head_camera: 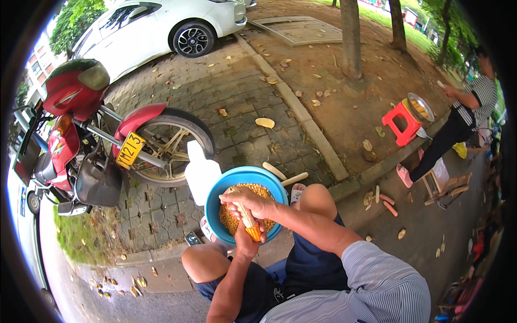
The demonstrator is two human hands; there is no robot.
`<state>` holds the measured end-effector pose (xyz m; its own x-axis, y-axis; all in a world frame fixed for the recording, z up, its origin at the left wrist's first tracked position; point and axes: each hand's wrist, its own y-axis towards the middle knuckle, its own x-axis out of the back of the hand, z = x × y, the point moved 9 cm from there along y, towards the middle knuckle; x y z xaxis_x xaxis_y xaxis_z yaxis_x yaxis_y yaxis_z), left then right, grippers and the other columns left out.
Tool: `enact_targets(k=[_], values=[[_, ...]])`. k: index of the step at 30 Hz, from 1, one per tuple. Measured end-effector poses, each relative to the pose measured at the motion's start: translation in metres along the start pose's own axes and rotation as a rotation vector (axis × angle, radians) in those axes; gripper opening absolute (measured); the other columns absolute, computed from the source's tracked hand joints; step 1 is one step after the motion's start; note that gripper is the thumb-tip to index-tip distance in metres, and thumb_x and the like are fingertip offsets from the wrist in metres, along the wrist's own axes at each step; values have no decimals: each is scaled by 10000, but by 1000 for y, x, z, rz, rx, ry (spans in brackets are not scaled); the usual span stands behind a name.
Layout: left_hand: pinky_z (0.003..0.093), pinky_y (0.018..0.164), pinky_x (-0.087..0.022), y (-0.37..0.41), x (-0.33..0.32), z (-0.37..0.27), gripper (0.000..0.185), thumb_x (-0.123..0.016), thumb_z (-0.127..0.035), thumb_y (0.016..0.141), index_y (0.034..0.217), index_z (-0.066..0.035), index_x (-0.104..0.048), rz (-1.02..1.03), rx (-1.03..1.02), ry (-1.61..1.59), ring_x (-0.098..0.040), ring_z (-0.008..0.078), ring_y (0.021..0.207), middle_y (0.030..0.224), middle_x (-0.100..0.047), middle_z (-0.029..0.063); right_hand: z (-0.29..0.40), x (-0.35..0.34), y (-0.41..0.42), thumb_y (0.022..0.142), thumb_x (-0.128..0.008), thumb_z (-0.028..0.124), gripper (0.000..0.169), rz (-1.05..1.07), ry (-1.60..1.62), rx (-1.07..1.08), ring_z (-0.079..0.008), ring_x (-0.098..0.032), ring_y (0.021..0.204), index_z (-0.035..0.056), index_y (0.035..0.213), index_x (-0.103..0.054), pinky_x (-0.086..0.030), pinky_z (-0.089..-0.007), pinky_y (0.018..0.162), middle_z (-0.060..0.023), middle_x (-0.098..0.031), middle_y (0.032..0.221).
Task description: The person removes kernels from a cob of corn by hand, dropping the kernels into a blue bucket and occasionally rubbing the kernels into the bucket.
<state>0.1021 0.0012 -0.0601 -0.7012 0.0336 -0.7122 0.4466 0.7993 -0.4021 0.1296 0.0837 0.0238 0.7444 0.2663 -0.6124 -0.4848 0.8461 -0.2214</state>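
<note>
An ear of corn (245,211) lies slanted above a blue plastic basin (213,202). Its upper length is mostly bare cob, while orange kernels still cover the lower end. My left hand (245,241) grips that lower end from below. Across the upper part lies my right hand (251,200), fingers wrapped on the cob and partly hiding it. Loose corn kernels (227,220) fill the basin's bottom beneath both hands. The basin stands between my knees. Two stripped cobs (294,179) rest beside its far right rim.
A white object (202,173), too bright to make out, adjoins the basin's left. A phone (192,238) lies near my foot. Beyond stand a red motorcycle (139,121) and white car (161,28). At right, a person (472,101) sits by a red stool (404,121) bearing a metal bowl (420,107).
</note>
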Motion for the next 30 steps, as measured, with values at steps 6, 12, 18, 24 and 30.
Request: enact_targets(k=[6,12,18,24,30], values=[[321,477,-438,2,12,-8,433,-335,-447,1057,1109,-70,-542,-127,-176,303,-558,210,540,824,-631,106,-3,67,3,862,-741,263,291,-535,-24,95,-151,-501,446,92,733,-545,-409,-304,421,-38,-528,599],[316,471,-422,4,16,-6,444,-318,-439,1059,1147,-64,-539,-155,-151,300,-525,198,511,830,-626,105,10,70,9,853,-747,236,261,-444,-13,164,-152,-535,473,79,757,-561,-429,-292,441,-45,-557,624],[324,452,-398,2,7,-8,436,-284,-414,1050,1093,-64,-539,-64,-101,216,-509,211,497,793,-603,115,25,35,6,897,-728,250,229,-134,-6,167,-112,-541,584,67,886,-591,-446,-254,531,-16,-555,716],[344,447,-408,0,-4,4,349,-394,-387,995,1046,-76,-544,133,59,20,-528,258,499,767,-586,121,23,-16,-10,900,-724,324,343,252,32,14,-89,-491,640,38,1046,-604,-444,-232,584,17,-483,724],[347,425,-417,-1,1,10,360,-382,-404,1011,1053,-91,-554,55,58,0,-544,268,496,745,-588,125,14,-23,-18,866,-756,365,401,284,28,-73,-83,-486,597,29,1019,-599,-438,-229,553,15,-491,705]])
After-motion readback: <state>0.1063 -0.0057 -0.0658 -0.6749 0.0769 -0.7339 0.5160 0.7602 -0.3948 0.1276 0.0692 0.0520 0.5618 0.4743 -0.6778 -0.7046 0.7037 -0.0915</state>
